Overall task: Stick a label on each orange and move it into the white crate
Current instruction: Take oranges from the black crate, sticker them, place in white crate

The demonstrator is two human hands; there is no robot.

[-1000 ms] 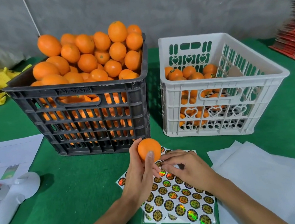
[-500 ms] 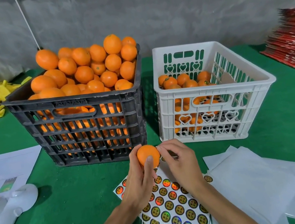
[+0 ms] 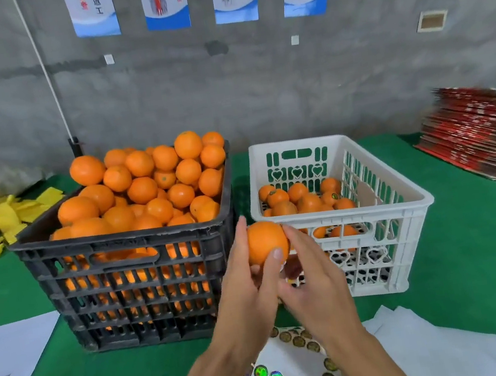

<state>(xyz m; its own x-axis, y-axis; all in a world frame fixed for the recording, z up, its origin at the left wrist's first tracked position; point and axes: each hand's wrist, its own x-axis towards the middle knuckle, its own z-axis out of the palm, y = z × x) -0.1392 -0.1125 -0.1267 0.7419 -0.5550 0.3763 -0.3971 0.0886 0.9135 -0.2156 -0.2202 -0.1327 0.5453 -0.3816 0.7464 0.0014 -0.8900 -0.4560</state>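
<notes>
Orange (image 3: 265, 241) in the head view sits raised just in front of the white crate (image 3: 403, 213), at its near-left corner, with the left hand (image 3: 248, 286) curled round it, thumb across its front. The right hand (image 3: 313, 277) touches its right side; whether those fingers pinch a label cannot be told. Firm, round and smooth-skinned, it probably handles best cupped around its widest part.

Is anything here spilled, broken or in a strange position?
Nothing is spilled or broken. The black crate is heaped with oranges above its rim, so the top ones might roll off. The left hand holds one orange safely.
</notes>
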